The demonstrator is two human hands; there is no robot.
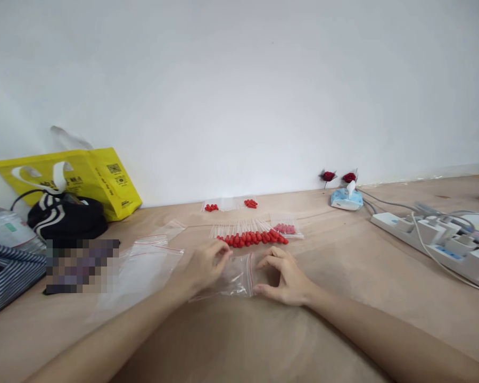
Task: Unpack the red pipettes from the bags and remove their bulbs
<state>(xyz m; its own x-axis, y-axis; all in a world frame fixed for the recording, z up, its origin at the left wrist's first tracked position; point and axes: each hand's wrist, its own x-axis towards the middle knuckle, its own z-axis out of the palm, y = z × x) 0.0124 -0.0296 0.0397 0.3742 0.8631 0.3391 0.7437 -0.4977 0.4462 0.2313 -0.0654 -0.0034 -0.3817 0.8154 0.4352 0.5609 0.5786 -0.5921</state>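
A clear zip bag [237, 279] with a red line along its mouth lies flat between my hands. My left hand [205, 266] is over the bag's left part, thumb and forefinger curled together; what they pinch, if anything, I cannot make out. My right hand [285, 276] is beside the bag's mouth, its thumb and fingers apart, holding nothing I can see. Just beyond my hands a row of pale sticks with red tips [249, 238] lies side by side. Behind its right end lies a clear bag with red-tipped pieces [285, 229].
More clear zip bags [149, 266] lie at left. Farther back are bagged red pieces [211, 207]. A yellow bag [120, 186], a black pouch [72, 221] and a bottle [10, 226] stand left. Tissues [346, 199] and a power strip [435, 242] with cables are right.
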